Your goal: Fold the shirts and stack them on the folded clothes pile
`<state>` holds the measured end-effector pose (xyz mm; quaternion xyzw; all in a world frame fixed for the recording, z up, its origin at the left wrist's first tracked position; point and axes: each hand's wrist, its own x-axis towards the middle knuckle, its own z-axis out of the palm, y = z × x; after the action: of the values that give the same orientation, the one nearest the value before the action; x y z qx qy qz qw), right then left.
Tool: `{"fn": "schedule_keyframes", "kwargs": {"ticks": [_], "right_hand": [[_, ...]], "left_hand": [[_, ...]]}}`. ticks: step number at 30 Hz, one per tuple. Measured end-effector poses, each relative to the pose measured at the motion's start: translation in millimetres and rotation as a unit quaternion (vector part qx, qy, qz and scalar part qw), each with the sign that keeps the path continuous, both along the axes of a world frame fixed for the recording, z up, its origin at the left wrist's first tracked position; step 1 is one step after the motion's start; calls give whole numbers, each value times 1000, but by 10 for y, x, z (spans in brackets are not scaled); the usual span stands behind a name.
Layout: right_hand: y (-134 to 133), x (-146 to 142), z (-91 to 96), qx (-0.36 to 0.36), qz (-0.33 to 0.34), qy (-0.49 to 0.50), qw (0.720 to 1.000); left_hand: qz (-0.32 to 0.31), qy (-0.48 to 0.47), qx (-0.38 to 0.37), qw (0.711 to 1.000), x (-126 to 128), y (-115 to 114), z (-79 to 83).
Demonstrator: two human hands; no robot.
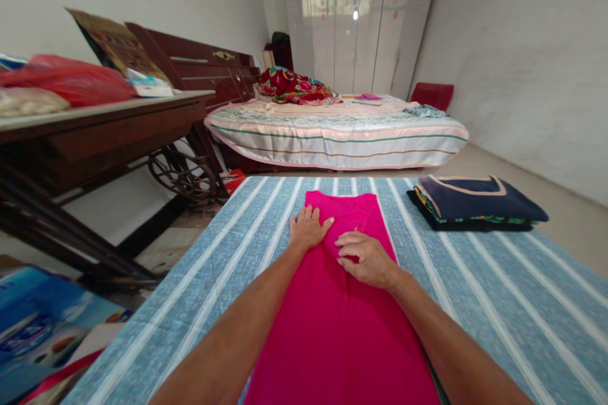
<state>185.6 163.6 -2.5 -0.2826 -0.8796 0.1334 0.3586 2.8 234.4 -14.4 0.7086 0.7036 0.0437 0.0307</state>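
Note:
A bright pink garment (pixel 342 335) lies in a long folded strip down the middle of the blue-and-white striped bed cover. My left hand (pixel 308 228) rests flat near its far end, fingers spread and thumb out to the right. Over the same end, my right hand (pixel 365 258) is loosely curled, with a gap showing between thumb and fingers. I see no cloth gripped in it. Small wrinkles run through the fabric just beyond the right hand. The garment's near end passes out of the bottom of the view.
On the right lies a stack of folded clothes (pixel 479 199), navy on top. Beyond is another bed (pixel 342 139) with a red floral quilt (pixel 294 85). A sewing machine table (pixel 95 133) bearing a red bag (pixel 71 79) stands left; a blue box (pixel 42 323) sits below.

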Motion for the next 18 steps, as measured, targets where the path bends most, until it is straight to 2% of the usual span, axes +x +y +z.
{"fn": "schedule_keyframes", "kwargs": {"ticks": [4,12,18], "right_hand": [[-13,-25,24,-10,11,-23,1000],[-77,-84,35,40,14,-52,998],[-120,-132,43,45,28,-82,995]], "left_hand": [[1,-2,-1,1000,-1,2,15],[1,-1,-4,1000,-15,11,19],[-2,0,-10,1000,-23,20,15]]}}
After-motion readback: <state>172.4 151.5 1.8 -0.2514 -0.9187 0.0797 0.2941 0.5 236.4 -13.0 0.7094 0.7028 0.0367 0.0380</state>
